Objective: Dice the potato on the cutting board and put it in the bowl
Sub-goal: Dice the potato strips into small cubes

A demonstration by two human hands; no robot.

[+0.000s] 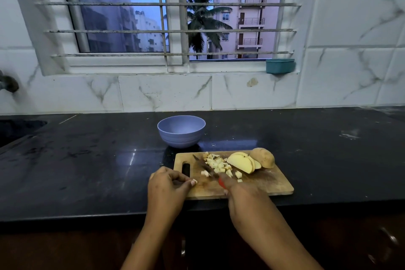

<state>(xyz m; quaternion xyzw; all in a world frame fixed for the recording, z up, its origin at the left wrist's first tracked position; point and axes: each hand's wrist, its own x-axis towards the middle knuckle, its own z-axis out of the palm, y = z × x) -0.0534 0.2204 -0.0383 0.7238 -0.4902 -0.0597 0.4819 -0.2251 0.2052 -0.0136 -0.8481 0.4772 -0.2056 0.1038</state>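
A wooden cutting board [269, 184] lies on the black counter. On it sit a pile of diced potato cubes [215, 163], a few potato slices [241, 162] and an uncut potato end piece [264, 157]. My right hand [243, 197] grips a red-handled knife [205, 167]; its blade lies slanted through the cubes and looks blurred. My left hand [167, 186] rests at the board's left edge with fingers curled, pinching a small potato piece [194, 182]. A lavender bowl [181, 131] stands just behind the board; no potato shows inside it.
The black counter [87, 160] stretches left and right of the board. A sink edge [19, 131] lies at the far left, with a tap [8, 83] on the wall. A teal container [280, 66] sits on the windowsill.
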